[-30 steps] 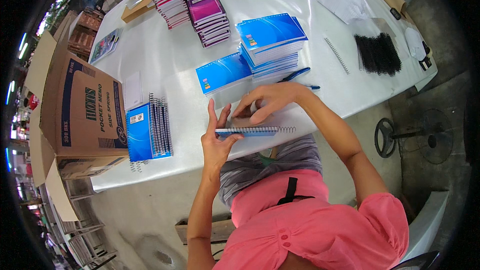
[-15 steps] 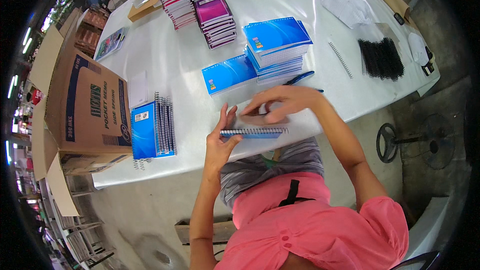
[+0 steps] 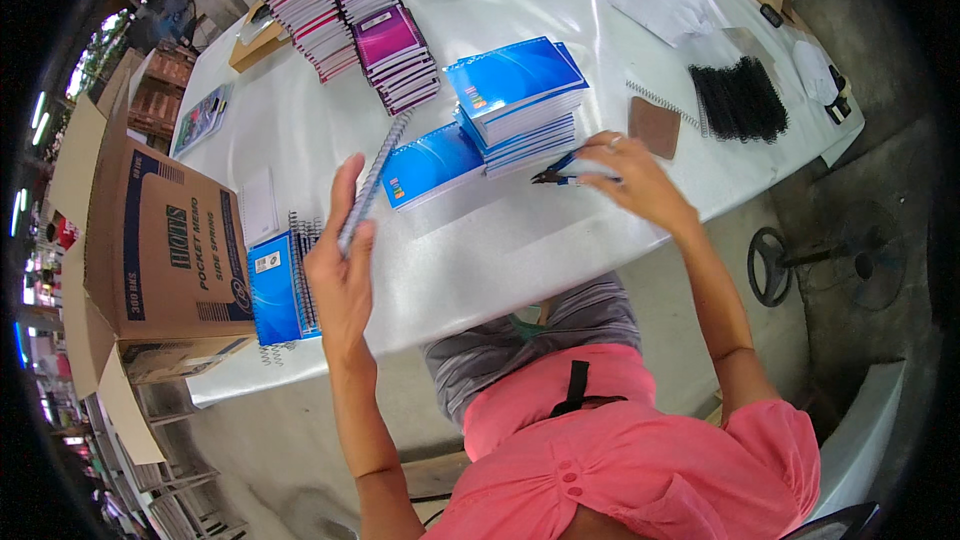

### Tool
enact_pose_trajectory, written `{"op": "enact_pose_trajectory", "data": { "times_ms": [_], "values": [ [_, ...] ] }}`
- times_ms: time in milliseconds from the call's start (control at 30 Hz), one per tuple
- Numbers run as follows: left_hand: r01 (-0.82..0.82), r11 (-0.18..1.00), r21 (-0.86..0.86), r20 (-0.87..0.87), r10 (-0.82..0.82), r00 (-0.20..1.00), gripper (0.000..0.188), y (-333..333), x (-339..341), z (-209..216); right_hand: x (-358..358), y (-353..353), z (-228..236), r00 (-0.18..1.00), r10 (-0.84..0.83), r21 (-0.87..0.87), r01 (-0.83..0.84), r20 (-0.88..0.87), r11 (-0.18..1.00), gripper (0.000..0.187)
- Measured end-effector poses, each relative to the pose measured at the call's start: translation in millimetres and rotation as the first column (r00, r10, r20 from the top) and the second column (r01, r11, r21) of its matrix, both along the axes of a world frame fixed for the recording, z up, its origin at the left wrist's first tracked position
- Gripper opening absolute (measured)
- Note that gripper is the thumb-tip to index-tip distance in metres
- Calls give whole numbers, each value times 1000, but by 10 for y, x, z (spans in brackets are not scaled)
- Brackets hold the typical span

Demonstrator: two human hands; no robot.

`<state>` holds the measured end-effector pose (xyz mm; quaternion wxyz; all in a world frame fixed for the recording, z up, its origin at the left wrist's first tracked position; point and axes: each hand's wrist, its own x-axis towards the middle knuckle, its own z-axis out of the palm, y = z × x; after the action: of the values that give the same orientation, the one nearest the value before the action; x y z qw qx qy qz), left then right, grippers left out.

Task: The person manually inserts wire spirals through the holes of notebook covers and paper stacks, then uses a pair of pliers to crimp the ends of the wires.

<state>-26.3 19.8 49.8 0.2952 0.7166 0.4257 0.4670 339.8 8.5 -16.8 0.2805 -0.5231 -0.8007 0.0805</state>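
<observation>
My left hand [image 3: 340, 258] grips a spiral notebook [image 3: 375, 180] edge-on between thumb and fingers, its coil running along the upper edge. It hangs beside a stack of blue-covered notebooks [image 3: 515, 85] and a lower blue notebook pile [image 3: 432, 166]. My right hand [image 3: 637, 178] closes around blue-handled pliers [image 3: 556, 176], whose dark jaws point left near the foot of the stack. Just beyond that hand lies a flat brown pad [image 3: 655, 127], next to a single loose wire coil [image 3: 665, 100].
At left stand an open cardboard box [image 3: 180, 250] and bound blue notebooks [image 3: 275, 285]. Red notebooks [image 3: 305, 10] and purple notebooks [image 3: 392, 45] are stacked farther back. A heap of black coils [image 3: 738, 100] and plastic wrapping [image 3: 655, 5] lie at right on the white table [image 3: 480, 260].
My left hand has carried the notebook left and tipped it steeply. My right hand has left the notebook, moved right and taken hold of the pliers; the brown pad now lies on the table.
</observation>
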Motion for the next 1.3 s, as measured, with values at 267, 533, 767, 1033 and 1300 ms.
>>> {"op": "enact_pose_trajectory", "data": {
  "times_ms": [267,533,767,1033,1300],
  "values": [
    [-9,989,146,-524,85,847,56,14,327,-823,-239,-37,-368,970,-153,75,141,191,987,47],
    [-113,951,286,-657,281,699,64,-25,356,-864,-593,-188,-410,979,-110,50,103,171,993,40],
    [-140,956,257,-655,279,702,67,-70,376,-860,-1295,-389,-54,994,59,63,-54,-91,997,43],
    [-179,953,244,-566,290,771,73,-78,420,-843,-1378,-312,-83,981,131,-22,-136,-142,991,34],
    [-228,883,411,-595,449,667,69,-204,178,-492,-1055,-52,109,915,281,-233,-352,-289,907,30]
  ]
}}
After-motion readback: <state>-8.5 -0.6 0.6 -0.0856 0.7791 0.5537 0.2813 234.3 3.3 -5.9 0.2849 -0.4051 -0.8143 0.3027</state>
